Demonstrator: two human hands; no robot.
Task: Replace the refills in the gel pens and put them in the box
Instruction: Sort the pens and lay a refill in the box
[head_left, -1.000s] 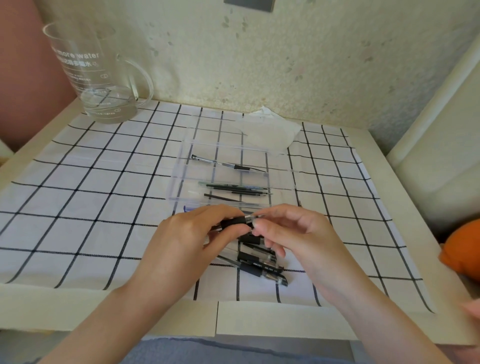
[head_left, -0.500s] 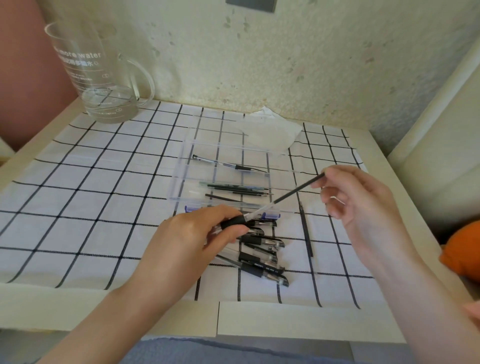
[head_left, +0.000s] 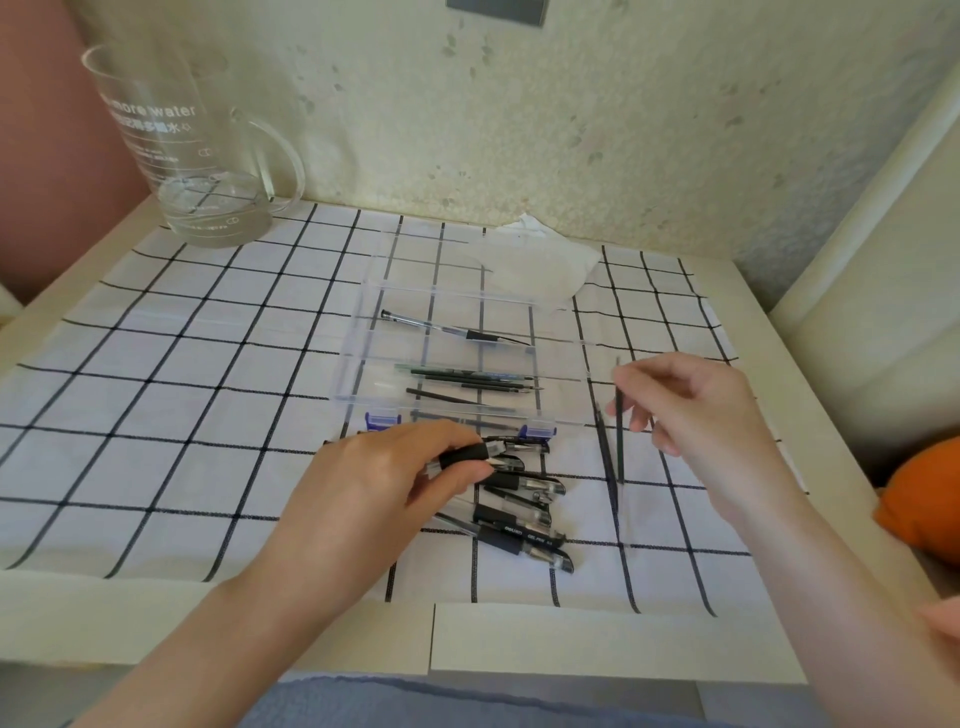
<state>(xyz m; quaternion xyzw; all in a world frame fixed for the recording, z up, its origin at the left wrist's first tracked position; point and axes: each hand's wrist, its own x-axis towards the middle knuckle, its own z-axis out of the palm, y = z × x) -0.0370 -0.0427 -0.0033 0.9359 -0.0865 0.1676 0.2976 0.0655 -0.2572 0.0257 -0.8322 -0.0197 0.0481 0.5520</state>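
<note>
Head view | clear plastic box (head_left: 358, 332) held gel pen (head_left: 452, 330), black refills (head_left: 467, 379) | your left hand (head_left: 374, 483) gripped clear pen barrel (head_left: 462, 457) | right hand (head_left: 691, 410) pinched thin refill (head_left: 619, 441)

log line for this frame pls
step: refill swap | left hand: grips pen barrel | right hand: pinches refill, right of box | box: holds one pen, spare refills
</note>
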